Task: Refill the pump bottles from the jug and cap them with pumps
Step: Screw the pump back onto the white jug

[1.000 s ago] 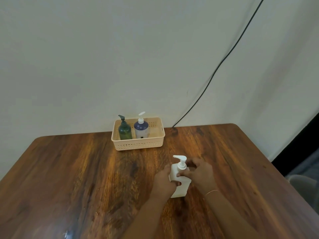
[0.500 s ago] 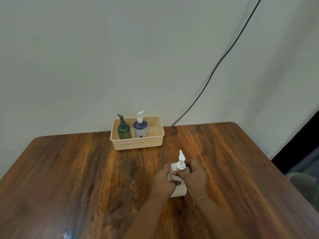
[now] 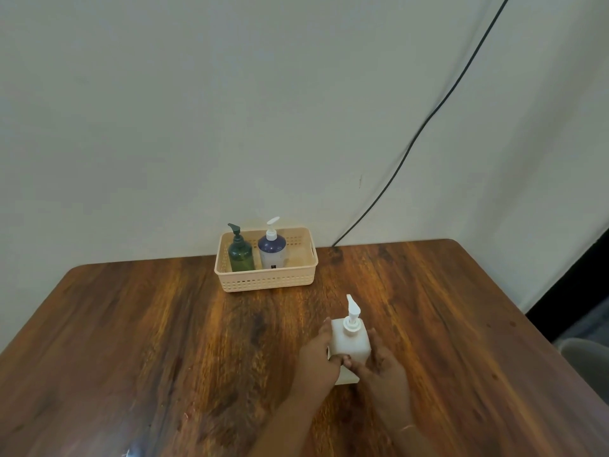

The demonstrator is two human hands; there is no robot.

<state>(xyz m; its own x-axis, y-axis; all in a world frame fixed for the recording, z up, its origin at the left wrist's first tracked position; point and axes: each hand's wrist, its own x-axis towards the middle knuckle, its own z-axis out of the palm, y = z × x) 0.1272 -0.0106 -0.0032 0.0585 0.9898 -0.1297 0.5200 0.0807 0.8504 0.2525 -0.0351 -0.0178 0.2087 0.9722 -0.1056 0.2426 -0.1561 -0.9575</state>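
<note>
While your left hand (image 3: 318, 361) wraps the left side of the white bottle (image 3: 350, 339), its fingertips (image 3: 326, 324) show at the far left corner of the bottle and its thumb lies across the near face. Your right hand (image 3: 384, 366) grips the right side in the same way, fingers curled round it, and the two thumbs meet low on the near face. A thin bracelet (image 3: 407, 427) sits on your right wrist.

The bottle stands with its base on the table (image 3: 131, 324), right of the middle and toward the near edge. Its white pump (image 3: 352, 311) is seated in the neck, with the nozzle pointing toward the far edge.

Well apart from it, a cream basket (image 3: 267, 282) sits at the far edge, near the wall. Inside it, a green bottle (image 3: 241, 253) with a dark pump stands on the left. A blue-and-white bottle (image 3: 272, 250) with a white pump stands just beside it. The pale label on that one carries a small dark mark at its lower edge, too small to read. A black cable (image 3: 428, 120) runs down the wall to the far edge.
</note>
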